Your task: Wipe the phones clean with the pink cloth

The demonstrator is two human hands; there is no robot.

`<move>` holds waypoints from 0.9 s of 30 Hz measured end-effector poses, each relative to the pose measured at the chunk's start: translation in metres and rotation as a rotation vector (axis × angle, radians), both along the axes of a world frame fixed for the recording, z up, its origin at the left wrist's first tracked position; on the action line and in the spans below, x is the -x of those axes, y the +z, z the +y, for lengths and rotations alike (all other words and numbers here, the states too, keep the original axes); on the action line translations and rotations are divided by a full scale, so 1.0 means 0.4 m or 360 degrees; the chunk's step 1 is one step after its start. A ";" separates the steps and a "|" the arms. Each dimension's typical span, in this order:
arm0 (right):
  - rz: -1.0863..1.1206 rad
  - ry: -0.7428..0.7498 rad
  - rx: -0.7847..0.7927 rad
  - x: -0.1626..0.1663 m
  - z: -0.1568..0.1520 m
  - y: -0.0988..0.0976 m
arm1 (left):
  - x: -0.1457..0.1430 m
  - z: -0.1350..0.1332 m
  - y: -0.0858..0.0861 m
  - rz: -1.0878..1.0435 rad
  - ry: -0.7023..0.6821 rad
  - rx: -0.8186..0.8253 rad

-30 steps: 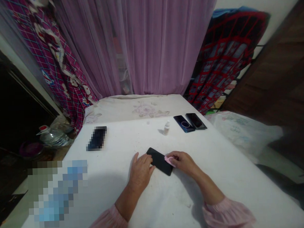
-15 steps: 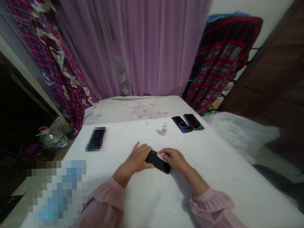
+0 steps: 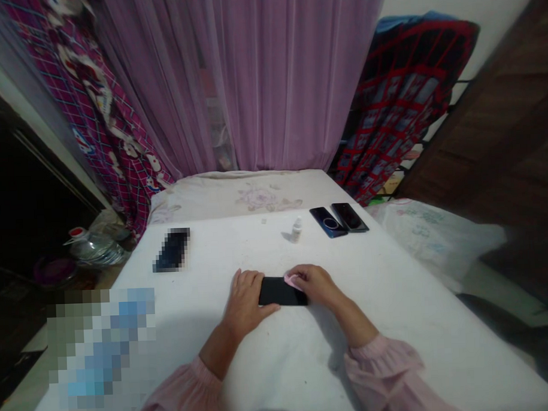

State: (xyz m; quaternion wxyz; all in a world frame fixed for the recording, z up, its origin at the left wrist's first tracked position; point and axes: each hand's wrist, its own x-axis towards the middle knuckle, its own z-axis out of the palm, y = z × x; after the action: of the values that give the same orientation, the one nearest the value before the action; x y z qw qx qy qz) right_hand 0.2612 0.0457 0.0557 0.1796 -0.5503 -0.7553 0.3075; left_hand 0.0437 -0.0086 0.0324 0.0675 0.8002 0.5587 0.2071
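Note:
A black smartphone [image 3: 279, 291] lies screen up on the white-covered surface, its long side running left to right. My left hand [image 3: 247, 299] grips its left end, the thumb along the near edge and the fingers at the far side. My right hand [image 3: 316, 283] pinches a small folded pink cloth [image 3: 293, 280] against the far right part of the screen. Beyond the phone stands a small white bottle [image 3: 296, 230] with a pale cap.
Two dark phones [image 3: 328, 222] lie side by side at the back right. A blurred-out dark object [image 3: 172, 250] is at the left, with a blurred blue item [image 3: 109, 349] nearer. A plastic bag [image 3: 437, 236] and a water jug [image 3: 96, 247] flank the white surface [image 3: 271, 373].
The smartphone has turned from a slant to lie nearly straight across. My left hand has shifted slightly left and nearer with its end; my right hand stays on the screen with the cloth.

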 end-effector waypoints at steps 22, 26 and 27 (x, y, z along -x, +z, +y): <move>0.0131 0.0221 0.0031 0.021 0.046 -0.008 | 0.006 0.008 -0.036 -0.0033 0.0031 0.0021; 0.0018 0.0327 -0.0033 0.085 0.056 0.005 | 0.008 0.010 -0.036 -0.0037 0.0034 0.0045; 0.0040 0.0338 -0.0011 0.083 0.057 0.004 | 0.008 0.010 -0.036 -0.0038 0.0040 0.0046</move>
State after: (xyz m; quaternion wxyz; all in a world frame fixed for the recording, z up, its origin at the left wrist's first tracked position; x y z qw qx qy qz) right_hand 0.2279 0.0687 0.0573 0.1573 -0.4626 -0.8081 0.3290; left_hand 0.0403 -0.0046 0.0179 0.0830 0.7895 0.5709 0.2096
